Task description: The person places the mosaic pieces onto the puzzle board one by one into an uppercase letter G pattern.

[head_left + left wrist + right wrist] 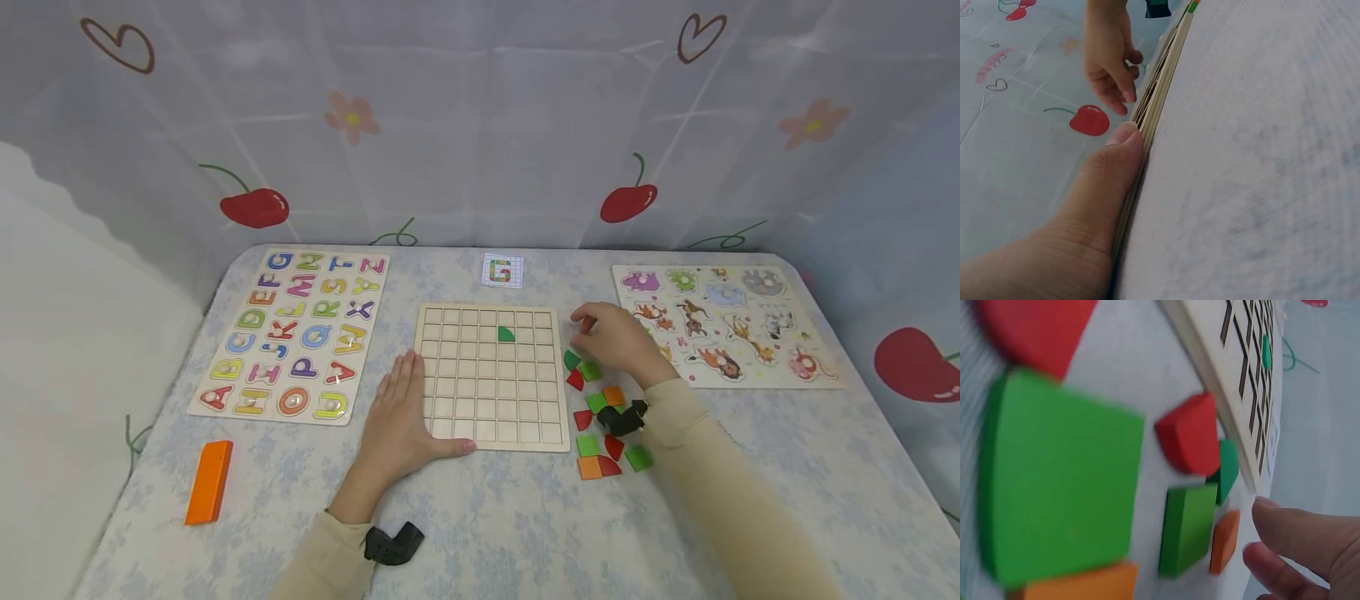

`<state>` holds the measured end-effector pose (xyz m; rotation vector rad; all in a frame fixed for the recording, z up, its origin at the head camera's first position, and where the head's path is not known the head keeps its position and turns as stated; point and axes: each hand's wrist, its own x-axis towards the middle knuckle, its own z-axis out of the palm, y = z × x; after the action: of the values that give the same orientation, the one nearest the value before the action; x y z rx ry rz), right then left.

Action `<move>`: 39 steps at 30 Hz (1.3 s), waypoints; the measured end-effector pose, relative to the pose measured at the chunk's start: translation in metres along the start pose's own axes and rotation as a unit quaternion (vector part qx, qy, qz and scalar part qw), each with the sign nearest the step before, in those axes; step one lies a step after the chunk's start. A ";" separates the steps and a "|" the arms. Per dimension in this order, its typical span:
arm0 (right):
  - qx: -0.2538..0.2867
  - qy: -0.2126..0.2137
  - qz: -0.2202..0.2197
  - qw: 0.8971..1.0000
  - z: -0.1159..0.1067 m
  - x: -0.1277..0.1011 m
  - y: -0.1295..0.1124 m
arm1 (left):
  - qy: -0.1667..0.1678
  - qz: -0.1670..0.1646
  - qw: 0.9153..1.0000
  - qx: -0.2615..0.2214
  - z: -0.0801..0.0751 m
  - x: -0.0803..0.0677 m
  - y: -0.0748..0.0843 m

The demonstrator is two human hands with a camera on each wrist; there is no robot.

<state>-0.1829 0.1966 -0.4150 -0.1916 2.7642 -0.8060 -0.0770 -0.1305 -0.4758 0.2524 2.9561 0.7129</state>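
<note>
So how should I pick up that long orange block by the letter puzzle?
The orange block lies flat, long and narrow, apart from the alphabet puzzle. Probably come from above and pinch its two long sides near the middle, so it stays level.

Bright, even light — wrist views blurred up close.
</note>
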 end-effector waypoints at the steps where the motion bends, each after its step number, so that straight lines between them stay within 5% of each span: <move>1: -0.003 -0.001 0.011 1.000 -0.002 -0.001 0.003 | 0.000 0.000 1.000 0.000 0.000 0.000 0.000; 17: -0.010 -0.018 0.072 0.997 -0.003 -0.003 0.009 | 0.000 -0.002 1.000 -0.006 -0.001 -0.001 0.001; 28: 0.018 -0.049 0.016 0.999 -0.002 0.000 0.011 | -0.004 0.006 1.000 0.005 -0.001 -0.001 -0.001; 39: 0.073 -0.018 -0.027 0.997 0.000 0.010 -0.011 | -0.011 0.011 1.000 0.012 -0.001 -0.001 -0.003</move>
<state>-0.1919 0.1850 -0.4113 -0.2517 2.6633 -1.0036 -0.0765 -0.1337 -0.4759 0.2923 2.9466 0.6723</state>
